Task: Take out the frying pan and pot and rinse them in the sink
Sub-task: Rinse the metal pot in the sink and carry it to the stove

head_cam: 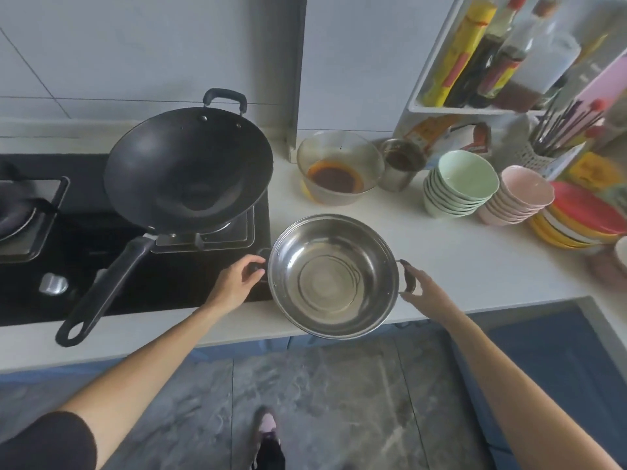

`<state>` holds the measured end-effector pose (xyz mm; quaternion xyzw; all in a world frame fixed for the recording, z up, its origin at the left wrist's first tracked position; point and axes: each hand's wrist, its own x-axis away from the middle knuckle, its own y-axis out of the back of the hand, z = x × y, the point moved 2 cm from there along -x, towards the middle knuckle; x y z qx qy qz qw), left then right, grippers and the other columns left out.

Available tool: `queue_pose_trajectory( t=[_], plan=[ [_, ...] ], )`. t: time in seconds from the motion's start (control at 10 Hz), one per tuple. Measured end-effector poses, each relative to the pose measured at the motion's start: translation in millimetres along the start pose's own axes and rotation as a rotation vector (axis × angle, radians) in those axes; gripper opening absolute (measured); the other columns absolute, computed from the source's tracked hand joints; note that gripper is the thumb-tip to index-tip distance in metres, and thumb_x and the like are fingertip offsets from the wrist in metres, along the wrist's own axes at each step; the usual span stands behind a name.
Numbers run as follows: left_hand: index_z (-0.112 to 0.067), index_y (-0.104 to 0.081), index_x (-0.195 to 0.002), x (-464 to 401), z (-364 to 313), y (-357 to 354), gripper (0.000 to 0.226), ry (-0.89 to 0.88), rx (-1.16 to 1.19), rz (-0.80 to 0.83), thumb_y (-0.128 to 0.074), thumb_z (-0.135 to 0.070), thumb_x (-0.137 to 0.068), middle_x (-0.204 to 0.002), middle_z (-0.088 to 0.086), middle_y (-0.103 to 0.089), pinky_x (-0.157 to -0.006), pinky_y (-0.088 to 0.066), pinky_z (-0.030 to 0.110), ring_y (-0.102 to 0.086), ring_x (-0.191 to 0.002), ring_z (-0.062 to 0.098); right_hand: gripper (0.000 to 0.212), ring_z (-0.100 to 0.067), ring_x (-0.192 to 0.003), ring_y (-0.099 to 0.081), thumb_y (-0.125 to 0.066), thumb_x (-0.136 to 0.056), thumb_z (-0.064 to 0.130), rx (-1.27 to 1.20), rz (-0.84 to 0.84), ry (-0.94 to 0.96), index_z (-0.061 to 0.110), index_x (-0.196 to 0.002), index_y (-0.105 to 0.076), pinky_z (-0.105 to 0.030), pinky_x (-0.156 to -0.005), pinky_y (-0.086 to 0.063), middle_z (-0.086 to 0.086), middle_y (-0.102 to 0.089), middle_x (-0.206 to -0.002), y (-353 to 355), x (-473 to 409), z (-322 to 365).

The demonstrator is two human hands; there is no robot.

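Note:
A shiny steel pot (pixel 334 276) with two dark side handles is at the front edge of the white counter (pixel 475 259), partly overhanging it. My left hand (pixel 237 283) grips its left handle and my right hand (pixel 422 288) grips its right handle. The pot looks empty inside. A black frying pan (pixel 188 167) with a long black handle sits on the right burner of the black stove (pixel 152 286), to the left of the pot; its handle points toward the counter's front edge.
Behind the pot stand a glass bowl of red sauce (pixel 339 167) and a small steel cup (pixel 402 164). Stacks of green bowls (pixel 461 184), pink bowls (pixel 519 195) and plates (pixel 583 215) fill the right. A bottle rack (pixel 492 56) stands at the back right.

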<state>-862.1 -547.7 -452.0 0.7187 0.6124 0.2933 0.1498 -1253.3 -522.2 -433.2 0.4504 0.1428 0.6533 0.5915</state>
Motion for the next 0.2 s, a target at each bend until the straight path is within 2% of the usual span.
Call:
queue_pose_trajectory(
  t=[0.1,0.2],
  plan=[
    [-0.030,-0.047,-0.133,-1,-3,2,0.041,0.000,-0.087,0.106,-0.056,-0.030,-0.092,-0.113,0.001,-0.058,-0.089,-0.045,0.028,-0.056,-0.103,0.017,0.062,-0.026,-0.135,-0.039,-0.060,-0.091,0.021,0.021,-0.033,-0.078,0.015,-0.146,-0.032,-0.034,-0.107,-0.033,-0.008,-0.040,-0.149,8,20,-5],
    [-0.027,-0.041,-0.138,12,-9,11,0.049,-0.004,-0.192,0.111,-0.057,-0.028,-0.092,-0.137,0.003,-0.044,-0.105,-0.036,0.032,-0.043,-0.128,0.018,0.059,-0.024,-0.134,-0.042,-0.058,-0.093,0.024,0.002,-0.005,-0.080,0.015,-0.146,-0.034,-0.031,-0.107,-0.035,-0.008,-0.040,-0.150,14,46,-6]
  ],
)
